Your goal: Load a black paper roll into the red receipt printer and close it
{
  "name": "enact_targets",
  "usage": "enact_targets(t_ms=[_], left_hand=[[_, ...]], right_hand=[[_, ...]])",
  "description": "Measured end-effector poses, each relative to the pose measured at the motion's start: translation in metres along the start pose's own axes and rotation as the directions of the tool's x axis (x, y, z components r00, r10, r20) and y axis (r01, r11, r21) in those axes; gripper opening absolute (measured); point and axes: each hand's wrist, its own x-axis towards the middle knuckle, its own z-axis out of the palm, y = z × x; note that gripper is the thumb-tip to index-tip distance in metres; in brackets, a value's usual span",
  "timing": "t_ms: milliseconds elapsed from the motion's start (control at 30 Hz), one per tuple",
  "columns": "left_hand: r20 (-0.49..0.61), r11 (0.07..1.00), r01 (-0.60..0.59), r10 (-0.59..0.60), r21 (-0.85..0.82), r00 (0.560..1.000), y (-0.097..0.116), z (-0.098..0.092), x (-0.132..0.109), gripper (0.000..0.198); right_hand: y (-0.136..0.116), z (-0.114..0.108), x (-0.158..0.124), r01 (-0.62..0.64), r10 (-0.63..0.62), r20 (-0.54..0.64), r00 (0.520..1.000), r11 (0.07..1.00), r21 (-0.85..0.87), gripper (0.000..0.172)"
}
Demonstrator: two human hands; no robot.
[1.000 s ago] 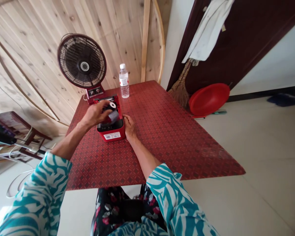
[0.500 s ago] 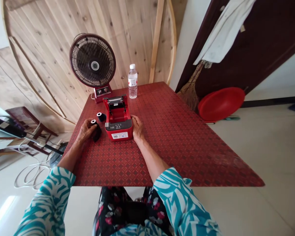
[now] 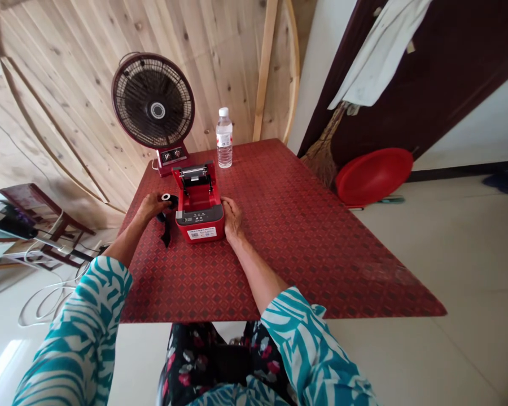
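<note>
A small red printer [image 3: 198, 223] sits with its lid open on the red surface [image 3: 279, 270], and the person's right hand [image 3: 232, 217] rests against its right side, with the fingers [image 3: 227, 204] loose and holding nothing. Just left of the printer, the left hand [image 3: 151, 206] has its fingers curled around a black roll [image 3: 167, 198] with a white middle, and a black strip [image 3: 166, 232] hangs just below it. Behind the printer stand a plastic water bottle [image 3: 224, 138] and a dark red fan [image 3: 153, 101].
</note>
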Motion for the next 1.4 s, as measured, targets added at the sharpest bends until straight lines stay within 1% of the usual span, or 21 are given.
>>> enact_targets(t_ms=[67,100,133,200,233,300,367,400,500,600,700,833,967,1067,1167,1233,1267,1300,1333,1367,1400], left_hand=[[-0.049,0.995,-0.022,0.017,-0.095,0.999,-0.002,-0.003,-0.004,0.026],[-0.078,0.983,-0.046,0.033,-0.180,0.996,-0.001,-0.007,-0.008,0.028],[-0.112,0.956,-0.077,0.047,-0.283,0.993,0.000,-0.011,-0.012,0.030],[-0.177,0.868,-0.137,0.058,-0.477,0.983,0.006,-0.022,-0.023,0.035],[-0.192,0.824,-0.161,0.064,-0.543,0.979,0.011,-0.028,-0.029,0.037],[-0.187,0.770,-0.200,0.106,-0.606,0.977,0.024,-0.036,-0.041,0.041],[-0.153,0.761,-0.259,0.209,-0.595,0.966,0.040,-0.039,-0.052,0.046],[-0.134,0.762,-0.301,0.275,-0.574,0.952,0.049,-0.038,-0.056,0.048],[-0.029,0.777,-0.393,0.436,-0.492,0.899,0.075,-0.024,-0.061,0.049],[0.131,0.838,-0.434,0.496,-0.330,0.858,0.095,-0.008,-0.055,0.038],[0.259,0.881,-0.462,0.471,-0.099,0.843,0.108,0.002,-0.043,0.028],[0.354,0.857,-0.487,0.409,0.170,0.841,0.114,0.008,-0.024,0.024],[0.452,0.812,-0.529,0.386,0.247,0.804,0.112,0.019,-0.009,0.023],[0.500,0.790,-0.530,0.341,0.306,0.796,0.113,0.030,0.001,0.023],[0.558,0.802,-0.517,0.293,0.299,0.777,0.116,0.033,0.007,0.020],[0.577,0.837,-0.497,0.295,0.227,0.761,0.117,0.028,0.004,0.019],[0.565,0.855,-0.488,0.320,0.173,0.760,0.116,0.025,-0.001,0.018],[0.529,0.870,-0.479,0.356,0.112,0.770,0.114,0.020,-0.008,0.019],[0.473,0.880,-0.472,0.396,0.047,0.787,0.111,0.016,-0.018,0.022],[0.385,0.889,-0.458,0.428,-0.014,0.818,0.106,0.013,-0.029,0.027],[0.281,0.899,-0.433,0.431,-0.060,0.857,0.100,0.011,-0.041,0.033]], right_hand=[[0.000,0.000,0.001,0.003,-0.003,-0.003,1.000,1.000,-0.003,0.032],[0.001,0.001,0.001,0.002,-0.002,-0.005,1.000,1.000,-0.003,0.032],[0.001,0.001,0.001,0.000,0.000,-0.006,1.000,1.000,-0.002,0.032],[0.001,0.001,0.001,-0.009,0.009,-0.002,1.000,1.000,0.010,0.032],[0.002,0.001,0.001,-0.015,0.015,0.003,1.000,1.000,0.019,0.032],[0.002,0.001,0.001,-0.019,0.019,0.008,1.000,0.999,0.034,0.032],[0.003,0.001,0.001,-0.014,0.014,0.002,1.000,0.999,0.040,0.032],[0.004,0.001,0.002,-0.008,0.008,0.000,1.000,0.999,0.039,0.032],[0.006,0.001,0.004,0.000,0.000,-0.002,1.000,1.000,0.031,0.030],[0.008,0.002,0.005,0.006,-0.006,0.001,1.000,1.000,0.009,0.028],[0.008,0.003,0.006,-0.001,0.001,0.001,1.000,1.000,0.009,0.028],[0.007,0.004,0.005,-0.004,0.004,0.010,1.000,1.000,0.017,0.028],[0.007,0.005,0.006,-0.006,0.006,0.004,1.000,1.000,0.008,0.028],[0.007,0.005,0.006,-0.003,0.003,0.012,1.000,1.000,0.009,0.028],[0.006,0.004,0.006,0.006,-0.006,0.013,1.000,1.000,0.000,0.027],[0.006,0.004,0.006,0.003,-0.003,0.014,1.000,1.000,-0.002,0.027],[0.005,0.004,0.006,0.001,-0.001,0.016,1.000,1.000,-0.002,0.027],[0.005,0.004,0.005,-0.002,0.002,0.020,1.000,1.000,-0.003,0.027],[0.005,0.003,0.005,-0.006,0.006,0.025,1.000,1.000,-0.004,0.028],[0.004,0.003,0.004,-0.010,0.010,0.027,1.000,1.000,-0.005,0.028],[0.004,0.003,0.004,-0.014,0.015,0.027,1.000,1.000,-0.007,0.029]])
